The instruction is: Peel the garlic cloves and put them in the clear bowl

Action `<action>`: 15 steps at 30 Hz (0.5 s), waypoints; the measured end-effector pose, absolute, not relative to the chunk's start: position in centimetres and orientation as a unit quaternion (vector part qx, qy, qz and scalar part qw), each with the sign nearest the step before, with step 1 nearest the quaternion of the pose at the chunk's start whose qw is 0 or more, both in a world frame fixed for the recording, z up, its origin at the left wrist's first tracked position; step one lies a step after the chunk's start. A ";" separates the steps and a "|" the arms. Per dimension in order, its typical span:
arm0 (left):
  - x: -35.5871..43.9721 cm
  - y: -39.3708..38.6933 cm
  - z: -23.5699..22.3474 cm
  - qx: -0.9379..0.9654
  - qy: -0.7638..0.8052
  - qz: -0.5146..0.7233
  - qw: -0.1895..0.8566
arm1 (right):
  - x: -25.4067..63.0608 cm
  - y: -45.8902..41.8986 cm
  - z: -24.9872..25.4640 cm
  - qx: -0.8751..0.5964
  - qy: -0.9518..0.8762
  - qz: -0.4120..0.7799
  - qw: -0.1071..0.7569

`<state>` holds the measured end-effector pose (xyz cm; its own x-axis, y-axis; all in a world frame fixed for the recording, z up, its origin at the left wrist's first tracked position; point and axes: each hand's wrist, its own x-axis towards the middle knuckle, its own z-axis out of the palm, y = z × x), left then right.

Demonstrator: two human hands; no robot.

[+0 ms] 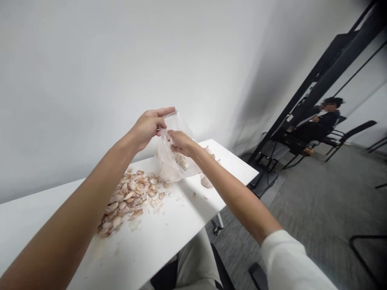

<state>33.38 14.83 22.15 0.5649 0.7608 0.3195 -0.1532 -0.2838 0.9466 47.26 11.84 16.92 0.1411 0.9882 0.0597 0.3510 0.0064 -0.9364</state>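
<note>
A clear plastic bag (168, 160) hangs just above the white table, with pale garlic cloves bunched in its lower part. My left hand (148, 127) pinches the upper rim of the bag. My right hand (179, 142) grips the bag's mouth lower down, its fingers at the opening. Below and to the left, a heap of loose, papery garlic cloves (130, 200) lies on the tabletop. A single clove (207, 182) rests beside my right forearm, and bits of skin are scattered around.
The white table (157, 237) ends at a wall on the far side and a corner on the right. A seated person (320, 127) and a black metal frame (329, 66) stand beyond it on grey carpet. My own legs show below the near edge.
</note>
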 end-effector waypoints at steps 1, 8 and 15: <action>33.4 15.0 22.2 0.685 0.224 0.412 0.557 | 47.2 12.7 16.6 -0.629 -0.563 0.332 0.422; 32.4 17.6 21.5 0.646 0.212 0.423 0.599 | 50.6 12.7 17.5 -0.675 -0.663 0.216 0.243; 32.3 19.0 21.7 0.638 0.195 0.439 0.601 | 53.8 10.1 19.9 -0.664 -0.707 0.173 0.168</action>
